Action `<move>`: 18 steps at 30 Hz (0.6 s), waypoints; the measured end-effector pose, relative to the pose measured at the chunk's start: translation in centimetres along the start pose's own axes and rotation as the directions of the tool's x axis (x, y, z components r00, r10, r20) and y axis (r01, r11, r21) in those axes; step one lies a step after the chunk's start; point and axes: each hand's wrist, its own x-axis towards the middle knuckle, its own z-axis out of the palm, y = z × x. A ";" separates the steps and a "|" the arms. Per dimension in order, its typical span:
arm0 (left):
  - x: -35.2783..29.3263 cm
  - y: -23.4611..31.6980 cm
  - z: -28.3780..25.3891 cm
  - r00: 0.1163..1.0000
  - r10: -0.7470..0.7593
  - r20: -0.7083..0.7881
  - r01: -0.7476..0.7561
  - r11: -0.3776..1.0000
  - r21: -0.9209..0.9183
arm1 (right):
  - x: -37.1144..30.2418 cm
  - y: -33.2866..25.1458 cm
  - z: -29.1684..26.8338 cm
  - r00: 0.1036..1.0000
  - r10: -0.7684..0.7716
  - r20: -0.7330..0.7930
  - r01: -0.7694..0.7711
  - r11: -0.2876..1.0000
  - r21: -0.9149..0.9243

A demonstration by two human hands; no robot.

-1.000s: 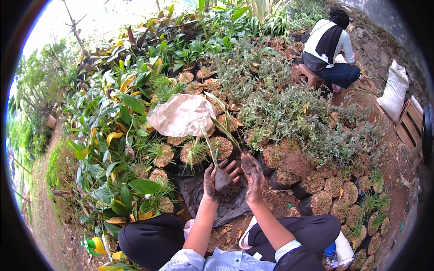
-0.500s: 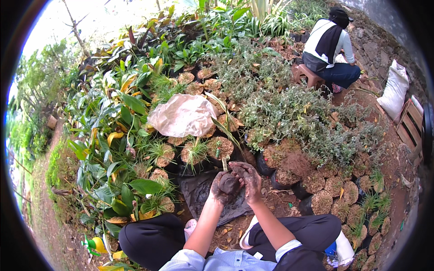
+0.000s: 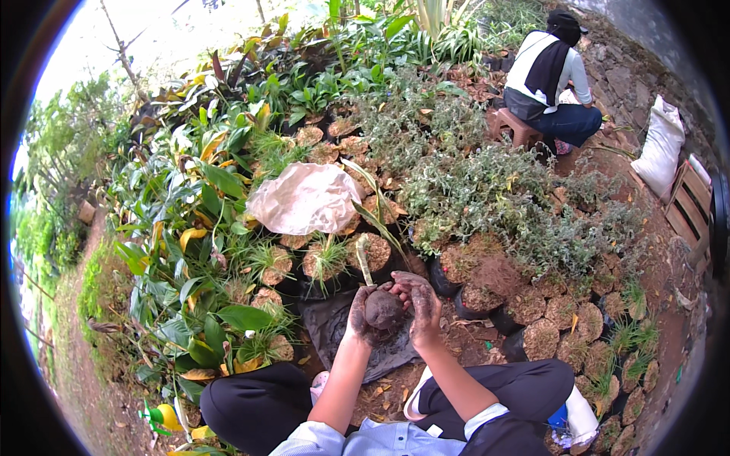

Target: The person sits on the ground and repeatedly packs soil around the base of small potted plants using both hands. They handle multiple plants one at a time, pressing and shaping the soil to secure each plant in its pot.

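Between my muddy hands sits a round ball of dark wet soil [image 3: 385,310]. A pale green plant stem [image 3: 363,257] sticks up from its far side, leaning away from me. My left hand [image 3: 360,318] cups the ball from the left and below. On the other side my right hand [image 3: 423,305] is curved, its fingertips against the ball's right edge. Soil coats both palms and fingers. Beneath them a black plastic sheet [image 3: 327,328] smeared with soil lies on the ground.
A crumpled pale sheet [image 3: 304,199] lies over pots ahead. Several potted plants surround me, with leafy ones at left and grey-green bushes [image 3: 487,182] at right. Far right, another person [image 3: 551,83] sits on a stool [image 3: 518,128] near a white sack [image 3: 660,148]. A yellow-green pinwheel-like thing [image 3: 162,416] is at lower left.
The soil ball has turned in my hands, and more of the stem now shows, pointing away. My right palm has tipped to the side, uncovering more of the ball.
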 end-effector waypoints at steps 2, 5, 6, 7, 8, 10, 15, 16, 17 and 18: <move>-0.1 -0.2 -0.6 0.998 0.053 -0.032 -0.052 0.997 0.049 | -0.1 -0.2 1.1 0.964 -0.266 0.011 0.265 0.952 -0.153; -0.1 -0.9 -1.4 0.972 0.181 -0.150 -0.156 0.974 0.166 | -0.1 -0.8 1.6 0.884 -0.419 0.207 0.466 0.758 -0.457; -0.3 -1.5 -0.7 0.938 0.253 -0.236 -0.194 0.949 0.247 | -0.3 -0.8 1.6 0.892 -0.382 0.240 0.449 0.695 -0.562; -0.5 -1.8 -0.4 0.942 0.275 -0.193 -0.219 0.939 0.266 | -0.7 -0.8 1.7 0.901 -0.340 0.268 0.429 0.619 -0.657; -0.2 -1.7 -1.3 0.938 0.304 -0.164 -0.231 0.905 0.357 | -1.2 -0.8 1.7 0.911 -0.294 0.290 0.408 0.532 -0.742; 0.1 -1.4 -2.6 0.929 0.357 -0.095 -0.258 0.812 0.524 | -1.3 0.0 1.3 0.916 -0.278 0.289 0.397 0.523 -0.755; 0.0 -2.1 -2.9 0.878 0.462 -0.123 -0.281 0.708 0.649 | -0.7 0.6 0.8 0.941 -0.227 0.253 0.336 0.727 -0.598; -0.2 -2.3 -1.9 0.867 0.459 -0.193 -0.260 0.748 0.610 | -0.3 0.5 0.5 0.948 -0.167 0.271 0.288 0.812 -0.507; 0.0 -2.3 -1.8 0.889 0.370 -0.270 -0.234 0.874 0.425 | 0.5 1.8 -0.6 0.938 -0.137 0.318 0.234 0.928 -0.291; -0.5 -2.1 -1.1 0.881 0.400 -0.252 -0.249 0.846 0.471 | 1.1 2.0 -1.3 0.940 -0.091 0.329 0.136 0.984 -0.117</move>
